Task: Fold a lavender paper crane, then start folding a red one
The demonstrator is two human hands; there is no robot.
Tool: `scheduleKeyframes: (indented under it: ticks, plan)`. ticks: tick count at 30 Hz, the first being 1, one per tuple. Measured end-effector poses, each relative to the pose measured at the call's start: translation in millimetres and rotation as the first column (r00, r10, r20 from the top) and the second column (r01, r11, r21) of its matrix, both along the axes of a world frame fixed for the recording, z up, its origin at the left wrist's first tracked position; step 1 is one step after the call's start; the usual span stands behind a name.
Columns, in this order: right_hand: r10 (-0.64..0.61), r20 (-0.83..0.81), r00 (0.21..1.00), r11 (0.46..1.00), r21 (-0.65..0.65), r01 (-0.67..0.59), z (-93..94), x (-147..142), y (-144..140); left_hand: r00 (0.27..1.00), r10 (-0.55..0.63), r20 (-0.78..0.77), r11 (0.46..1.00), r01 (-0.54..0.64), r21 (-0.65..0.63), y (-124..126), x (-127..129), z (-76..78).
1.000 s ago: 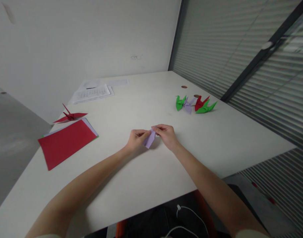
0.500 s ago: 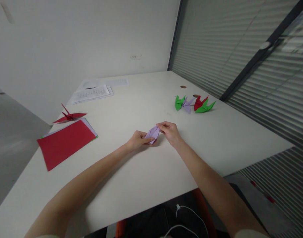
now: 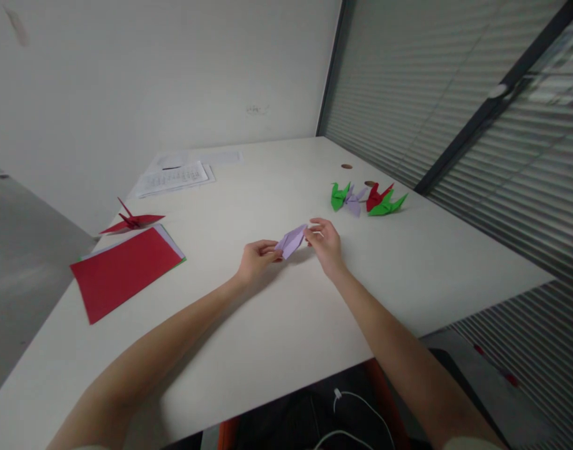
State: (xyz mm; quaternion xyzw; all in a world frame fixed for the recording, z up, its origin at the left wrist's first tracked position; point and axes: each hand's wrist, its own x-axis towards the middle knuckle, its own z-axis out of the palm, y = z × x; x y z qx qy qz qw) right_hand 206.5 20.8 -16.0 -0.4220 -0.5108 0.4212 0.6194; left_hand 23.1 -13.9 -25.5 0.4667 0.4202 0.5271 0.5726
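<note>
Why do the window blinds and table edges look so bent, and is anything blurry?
Head view: a wide lens bows the blinds and the table towards the edges. Light is soft, with faint shadows under the left hand and right hand. The lilac paper looks slightly soft.

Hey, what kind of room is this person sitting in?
Probably an office or meeting room: a plain white table, slatted blinds over glass partitions on the right, and printed papers at the far end. Both hands hold a lilac folded paper.

lilac folded paper (image 3: 292, 240), red sheet (image 3: 122, 270), white table (image 3: 267, 325)
</note>
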Motion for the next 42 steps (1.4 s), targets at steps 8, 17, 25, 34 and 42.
scheduleKeyframes:
  ticks: [8, 17, 25, 34, 42]
  plan:
    - [0.076, 0.199, 0.977, 0.994, 0.068, -0.091, -9.3, -20.5, -14.6, 0.988, 0.134, 0.078, 0.988, -0.139, 0.062, -4.7, 4.7, 1.3]
    - [0.126, 0.225, 0.966, 0.988, 0.057, -0.142, -16.9, -20.7, -12.2, 0.996, 0.088, -0.015, 0.983, -0.085, 0.161, -0.4, 0.9, -3.0]
    - [0.137, 0.229, 0.964, 0.989, 0.030, -0.147, -19.5, -18.5, -9.1, 0.999, 0.041, -0.029, 0.986, -0.035, 0.162, 0.3, -0.4, -1.9]
    - [0.163, 0.251, 0.954, 0.981, 0.058, -0.183, -15.2, -17.2, -9.6, 0.998, 0.016, -0.061, 0.990, -0.007, 0.143, 1.9, -1.1, -5.7]
    - [0.161, 0.295, 0.942, 0.986, -0.009, -0.166, -21.3, -14.2, -2.5, 0.998, 0.050, -0.034, 0.985, -0.043, 0.170, 5.6, -1.6, -12.7]
